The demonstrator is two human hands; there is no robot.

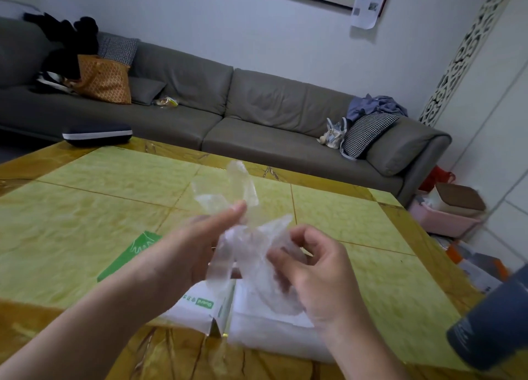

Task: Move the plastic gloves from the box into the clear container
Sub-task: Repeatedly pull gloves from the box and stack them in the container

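- The gloves were up in the air just above the box, with both hands on them.
- The left hand had long, straight fingers lying on the gloves.
- The right hand had curled fingers pinching the gloves.
- The box sat near the close edge of the table, and there was lots of bare top past the box.
- The arms hid part of the box.
- A dark cup, right of the box, was cut off at the side.
- The gloves looked blurry.
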